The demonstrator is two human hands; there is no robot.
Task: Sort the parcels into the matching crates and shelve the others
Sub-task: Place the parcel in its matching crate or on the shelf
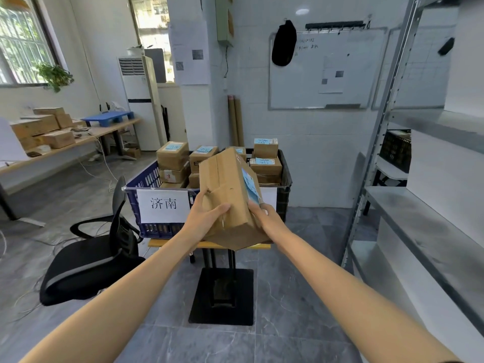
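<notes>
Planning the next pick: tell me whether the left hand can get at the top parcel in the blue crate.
Probably not yet: the left hand and right hand both grip the held parcel. The blue crate is open-topped with nothing before its top parcel, so a freed hand likely could.

The nearest box is showing plain brown cardboard, its label pale blue with dark handwriting. The left crate is showing dark blue, its sign white with black characters; the right crate is showing black. The chair is showing black with a grey band. The floor is showing grey tiles veined white, and the shelves are showing dull grey.
</notes>
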